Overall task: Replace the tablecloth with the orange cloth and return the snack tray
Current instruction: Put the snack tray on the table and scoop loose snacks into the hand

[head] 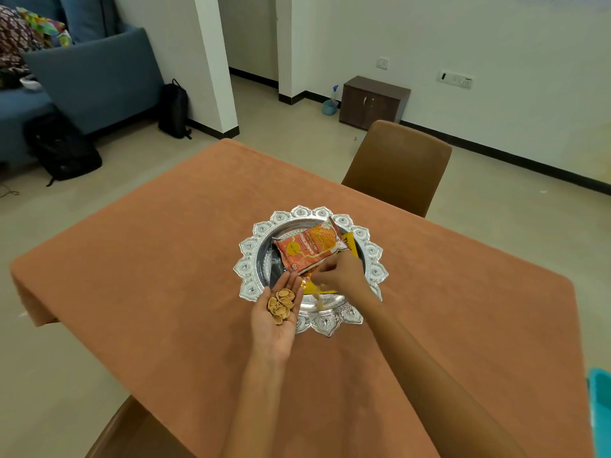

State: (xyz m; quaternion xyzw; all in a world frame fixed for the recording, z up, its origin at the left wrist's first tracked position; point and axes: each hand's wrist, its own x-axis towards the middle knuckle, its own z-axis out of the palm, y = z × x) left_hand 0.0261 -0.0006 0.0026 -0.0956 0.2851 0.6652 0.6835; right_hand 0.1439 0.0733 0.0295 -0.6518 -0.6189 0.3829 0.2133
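At frame centre the snack tray point(310, 266) is set on the orange cloth point(165, 259). Loose shells point(281, 304) are cradled in the flat, upturned left hand point(276, 320); the right hand point(340, 276) is pinched over the yellow packet point(314, 287), its contents unclear. If the palm is tilted, the cloth could be littered.

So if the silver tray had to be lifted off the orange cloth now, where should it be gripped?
Probably by the scalloped rim at the tray's left and right edges, one hand per side. The rim is bare there and flares outward, while packets fill the middle and both hands crowd the near edge.
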